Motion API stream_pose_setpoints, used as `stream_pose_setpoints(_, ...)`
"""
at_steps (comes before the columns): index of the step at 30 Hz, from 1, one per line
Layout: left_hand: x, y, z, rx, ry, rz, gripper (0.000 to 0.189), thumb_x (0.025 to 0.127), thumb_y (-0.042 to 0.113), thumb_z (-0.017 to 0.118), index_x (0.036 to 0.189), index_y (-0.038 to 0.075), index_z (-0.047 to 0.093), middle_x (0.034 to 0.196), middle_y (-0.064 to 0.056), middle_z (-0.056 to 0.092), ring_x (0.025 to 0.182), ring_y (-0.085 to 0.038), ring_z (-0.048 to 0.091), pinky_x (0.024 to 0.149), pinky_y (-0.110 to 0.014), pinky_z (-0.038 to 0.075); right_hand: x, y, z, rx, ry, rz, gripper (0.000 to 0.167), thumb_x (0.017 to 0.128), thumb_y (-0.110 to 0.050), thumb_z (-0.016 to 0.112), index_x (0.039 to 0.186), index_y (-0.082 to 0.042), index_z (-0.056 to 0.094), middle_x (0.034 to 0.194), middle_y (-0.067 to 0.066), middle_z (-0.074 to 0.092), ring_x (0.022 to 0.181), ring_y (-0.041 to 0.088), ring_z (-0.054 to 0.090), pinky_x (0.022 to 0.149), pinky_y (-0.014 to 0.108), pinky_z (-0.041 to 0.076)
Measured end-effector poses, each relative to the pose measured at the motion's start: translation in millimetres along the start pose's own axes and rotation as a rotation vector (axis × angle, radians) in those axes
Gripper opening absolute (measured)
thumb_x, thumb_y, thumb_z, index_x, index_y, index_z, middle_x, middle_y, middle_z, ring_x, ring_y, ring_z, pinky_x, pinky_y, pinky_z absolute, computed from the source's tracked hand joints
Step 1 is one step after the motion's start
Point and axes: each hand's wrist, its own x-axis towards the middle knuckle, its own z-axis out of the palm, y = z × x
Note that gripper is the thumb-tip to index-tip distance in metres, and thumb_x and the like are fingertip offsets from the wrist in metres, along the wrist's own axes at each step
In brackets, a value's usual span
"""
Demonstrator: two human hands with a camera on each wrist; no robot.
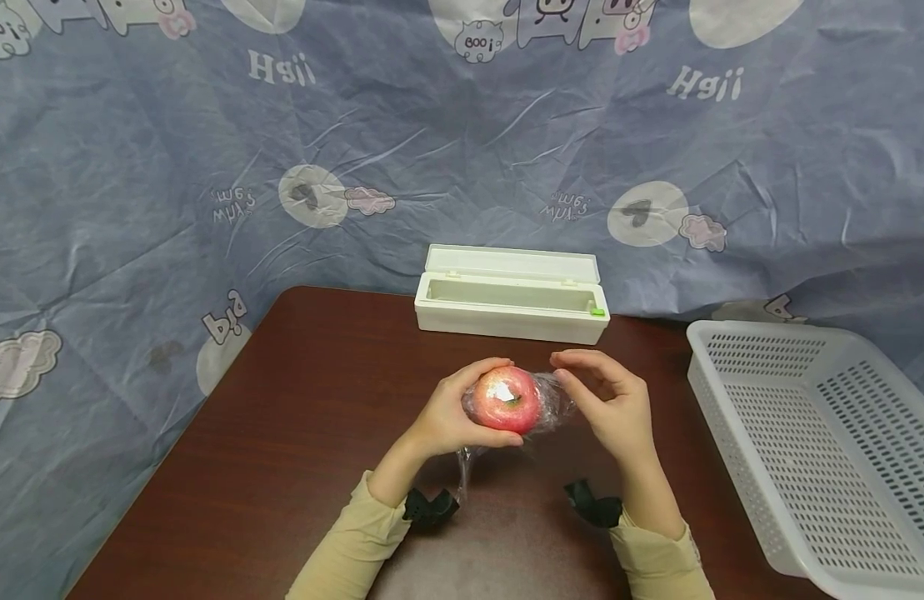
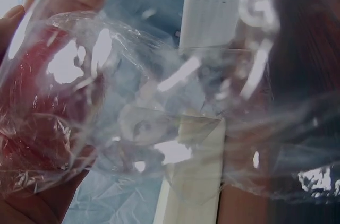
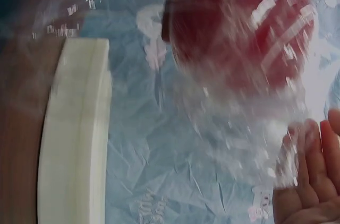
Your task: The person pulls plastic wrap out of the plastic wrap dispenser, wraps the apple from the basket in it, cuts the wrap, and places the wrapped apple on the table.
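A red apple is held up above the table, its stem side facing the head camera. My left hand grips it from the left, thumb below and fingers above. Clear plastic wrap lies around the apple and bunches out on its right side; a loose strip hangs below. At that bunched edge, my right hand pinches the wrap between thumb and fingertips. In the left wrist view the sheet of wrap stretches across most of the picture, partly veiling the apple.
A white long box with its lid raised stands at the back of the brown table. To the right is a white perforated basket. A printed blue-grey cloth hangs behind the table.
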Motion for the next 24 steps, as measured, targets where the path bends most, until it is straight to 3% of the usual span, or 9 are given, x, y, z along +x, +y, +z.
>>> stream_pose_setpoints(3,0.0,0.2,1.5,0.006,-0.001,0.011,0.079,0.057,0.003,0.089,0.127,-0.001,0.051,0.121,-0.014,0.057,0.104,-0.020,0.056,0.087,-0.033,0.050,-0.7,1.4,6.7,-0.066,0.015,0.041,0.020,0.084,0.014,0.060,0.103,0.011,0.064,0.101,0.006,0.069,0.093,0.014,0.065,0.081,0.023,0.050)
stream_pose_setpoints(6,-0.1,0.6,2.7,0.010,0.004,0.025,0.080,0.056,0.003,0.089,0.126,-0.002,0.051,0.121,-0.014,0.058,0.104,-0.020,0.057,0.087,-0.033,0.049,-1.2,4.3,13.2,-0.090,0.037,0.061,0.019,0.088,0.010,0.056,0.105,0.010,0.064,0.101,0.012,0.069,0.095,0.013,0.065,0.083,0.023,0.050)
stream_pose_setpoints(13,-0.5,4.1,6.4,0.009,0.009,0.041,0.080,0.056,0.002,0.089,0.126,-0.003,0.051,0.121,-0.015,0.058,0.104,-0.020,0.057,0.088,-0.032,0.049,-2.9,10.5,28.4,-0.046,0.060,0.082,0.022,0.095,0.004,0.048,0.111,0.010,0.062,0.105,0.026,0.064,0.097,0.017,0.065,0.085,0.026,0.049)
stream_pose_setpoints(24,-0.4,7.0,6.7,0.012,0.053,0.108,0.082,0.054,0.001,0.089,0.126,-0.005,0.050,0.119,-0.017,0.058,0.103,-0.021,0.058,0.086,-0.033,0.050,-9.7,17.3,41.9,-0.059,-0.056,0.063,0.034,0.099,0.005,0.031,0.120,0.008,0.059,0.122,0.020,0.059,0.115,0.016,0.055,0.097,0.025,0.041)
